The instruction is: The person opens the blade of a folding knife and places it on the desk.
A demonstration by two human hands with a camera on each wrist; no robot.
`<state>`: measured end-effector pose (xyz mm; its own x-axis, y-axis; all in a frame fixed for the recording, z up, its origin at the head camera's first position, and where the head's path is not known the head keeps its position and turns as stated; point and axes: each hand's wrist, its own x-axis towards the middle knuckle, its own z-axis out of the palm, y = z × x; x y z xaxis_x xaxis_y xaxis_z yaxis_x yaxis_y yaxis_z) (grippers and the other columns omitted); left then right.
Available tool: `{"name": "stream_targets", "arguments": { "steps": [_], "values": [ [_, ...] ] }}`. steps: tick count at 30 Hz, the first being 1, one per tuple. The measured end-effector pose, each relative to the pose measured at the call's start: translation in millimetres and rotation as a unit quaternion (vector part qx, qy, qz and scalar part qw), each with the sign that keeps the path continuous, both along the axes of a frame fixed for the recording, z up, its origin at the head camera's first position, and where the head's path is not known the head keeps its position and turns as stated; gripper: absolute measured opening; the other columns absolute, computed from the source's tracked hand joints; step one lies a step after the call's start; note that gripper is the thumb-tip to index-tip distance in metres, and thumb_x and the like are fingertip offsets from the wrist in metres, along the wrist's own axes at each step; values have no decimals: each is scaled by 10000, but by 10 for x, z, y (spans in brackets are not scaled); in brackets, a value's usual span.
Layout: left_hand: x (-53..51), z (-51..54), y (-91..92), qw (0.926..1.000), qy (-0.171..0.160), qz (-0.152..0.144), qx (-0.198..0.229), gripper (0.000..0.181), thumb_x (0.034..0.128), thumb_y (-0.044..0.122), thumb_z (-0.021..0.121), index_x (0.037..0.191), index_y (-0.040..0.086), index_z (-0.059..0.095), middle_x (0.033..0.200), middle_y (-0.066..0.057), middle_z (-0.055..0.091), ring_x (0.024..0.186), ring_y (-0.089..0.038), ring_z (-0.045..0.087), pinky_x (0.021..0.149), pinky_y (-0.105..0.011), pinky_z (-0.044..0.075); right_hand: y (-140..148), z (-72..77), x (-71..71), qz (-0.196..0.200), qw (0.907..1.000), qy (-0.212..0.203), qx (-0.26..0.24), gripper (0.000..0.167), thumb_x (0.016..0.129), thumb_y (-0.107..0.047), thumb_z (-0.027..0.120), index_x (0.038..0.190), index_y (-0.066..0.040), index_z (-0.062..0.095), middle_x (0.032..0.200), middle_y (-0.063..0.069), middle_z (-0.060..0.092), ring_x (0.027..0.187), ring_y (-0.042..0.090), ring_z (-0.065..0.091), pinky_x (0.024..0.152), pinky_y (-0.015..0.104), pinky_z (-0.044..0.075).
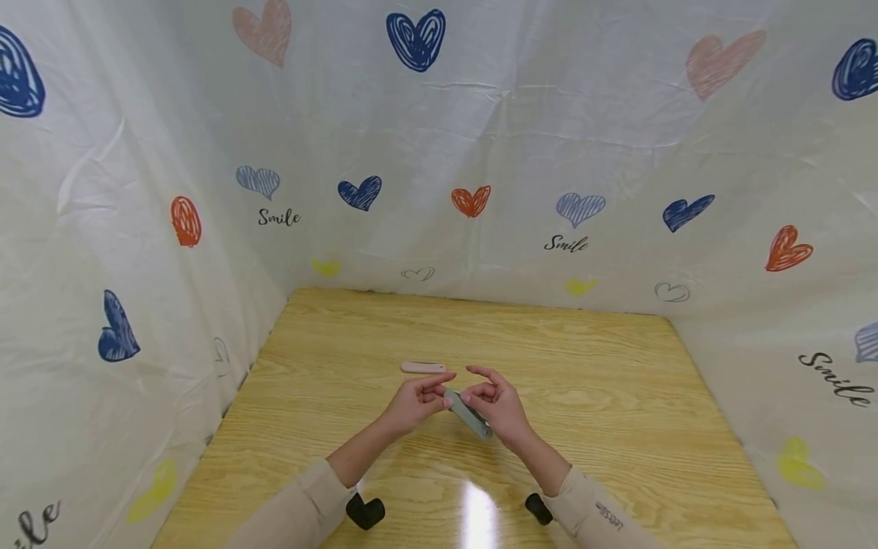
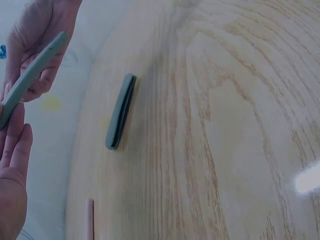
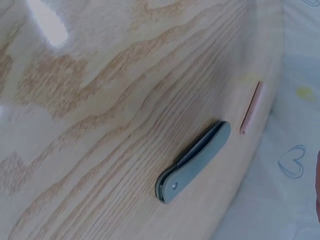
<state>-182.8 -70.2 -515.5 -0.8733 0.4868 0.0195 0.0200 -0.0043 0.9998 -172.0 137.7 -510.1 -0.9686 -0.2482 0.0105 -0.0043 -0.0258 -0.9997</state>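
Note:
Held above the table is a grey-green folding knife (image 1: 469,416) (image 2: 31,77). My left hand (image 1: 413,404) pinches its far end between thumb and fingers. My right hand (image 1: 501,409) holds it from the other side, thumb and finger close to the left fingertips, index finger raised. A second green folding knife (image 2: 120,112) (image 3: 195,162) lies on the table below, folded, with a dark slot along its edge. In the head view I cannot tell the two green knives apart. A pink folding knife (image 1: 423,367) (image 3: 252,107) lies beyond the hands.
The wooden table (image 1: 329,335) is enclosed by a white curtain (image 1: 507,145) printed with hearts. Black wrist devices (image 1: 366,511) hang below both sleeves. A bright light reflection (image 1: 478,515) falls on the near tabletop.

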Motion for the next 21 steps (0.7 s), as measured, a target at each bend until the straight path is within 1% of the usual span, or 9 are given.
{"name": "stream_targets", "arguments": {
  "steps": [2,5,9,13,16,19,20,21],
  "values": [
    [5,-4,-2,9999,9,78,-98,512,930,61,626,1406,-34,463,1024,-146,597,816,-35,637,742,-140,534,1,10,-9,-151,9998,55,86,515,893,-29,663,1369,12,469,840,-58,698,775,61,670,731,196,549],
    [8,-7,-10,9996,27,178,-202,517,924,48,631,1413,-6,470,1004,-124,608,813,-61,643,723,-137,529,14,5,-26,-241,9995,150,101,488,889,0,657,1347,7,491,837,-31,680,776,66,664,746,191,558],
    [4,-4,-19,9996,80,165,-222,535,916,30,635,1416,-26,454,1008,-183,619,797,-48,636,715,-132,526,47,6,-32,-31,9997,208,94,512,895,-15,656,1368,8,463,832,-68,664,772,47,652,744,185,552],
    [-5,-4,-29,9997,129,70,-217,550,918,38,636,1419,-57,430,1021,-240,614,796,-35,631,718,-130,527,61,16,-36,259,9995,122,107,575,897,-51,667,1417,-32,421,852,-107,668,792,45,659,745,185,544],
    [-6,-8,-31,9997,139,16,-181,555,924,49,633,1426,-55,420,1030,-269,617,814,-48,641,741,-150,540,56,12,-47,365,9992,83,106,597,894,-59,674,1430,-43,410,858,-104,671,800,50,668,744,189,547],
    [0,-24,-31,9997,145,96,-187,555,924,53,633,1432,-32,425,1026,-253,626,826,-74,655,746,-168,546,60,12,-60,247,9995,115,179,594,888,-58,682,1422,-42,421,832,-94,673,780,45,670,730,195,551],
    [0,-34,-32,9996,127,151,-197,557,923,51,634,1437,-17,427,1022,-238,628,835,-98,661,743,-169,546,67,14,-66,176,9996,109,187,593,886,-55,683,1420,-45,425,821,-93,672,771,46,670,723,198,555],
    [1,-44,-32,9994,123,244,-223,556,921,49,636,1436,-5,434,1017,-227,626,827,-96,657,728,-161,541,82,9,-76,114,9997,125,194,591,886,-55,684,1419,-48,428,813,-95,673,763,44,671,719,200,558]
  ]
}}
